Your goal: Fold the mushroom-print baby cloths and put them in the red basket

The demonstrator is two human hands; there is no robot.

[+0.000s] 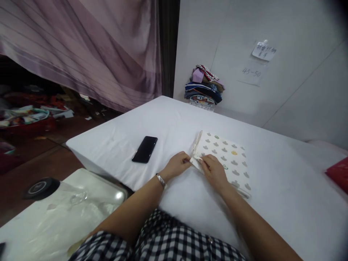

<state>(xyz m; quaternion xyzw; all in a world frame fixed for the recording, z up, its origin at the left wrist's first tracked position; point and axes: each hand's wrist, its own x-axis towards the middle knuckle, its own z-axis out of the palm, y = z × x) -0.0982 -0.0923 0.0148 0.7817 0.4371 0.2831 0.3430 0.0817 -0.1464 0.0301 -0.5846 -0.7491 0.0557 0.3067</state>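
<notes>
A folded white cloth (228, 154) printed with grey shapes and a few yellow and green ones lies on the white-covered table (168, 116). My left hand (178, 165), with a silver bracelet at the wrist, pinches the cloth's near left corner. My right hand (214, 170) is closed on the same corner just to the right, its fingers holding a small turned-up part of the edge. The corner is slightly raised between both hands, and the rest of the cloth lies flat.
A black phone (145, 149) lies left of my hands. Folded clothes (203, 87) are stacked by the wall. Clear plastic (70, 214) and a black round object (42, 188) rest on the lower-left surface. Something red (338, 174) is at the right edge.
</notes>
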